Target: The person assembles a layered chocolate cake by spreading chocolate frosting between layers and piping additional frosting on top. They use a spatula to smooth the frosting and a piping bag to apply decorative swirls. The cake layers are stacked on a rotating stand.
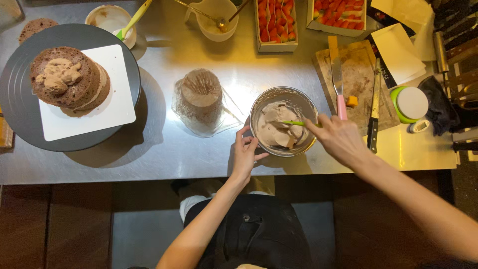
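Silver steel bowl of pale brown cream, lime-green spatula handle, dark brown cake on white square board, dark grey turntable, red strawberries, pink-handled palette knife, brushed grey tabletop

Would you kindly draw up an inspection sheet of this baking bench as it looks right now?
Surface: steel table, shiny, lit from above.
Job's things: metal bowl of pale brown cream; green-handled spatula in it.
Clutter: layered chocolate cake on white board on dark turntable; plastic-wrapped cake; two strawberry boxes; cutting board with palette knife and knife; green scale.
Hands: left hand steadies the bowl's rim; right hand fingers grip the spatula.
Cables: nothing seen.
Surroundings: dark floor; person's dark apron.
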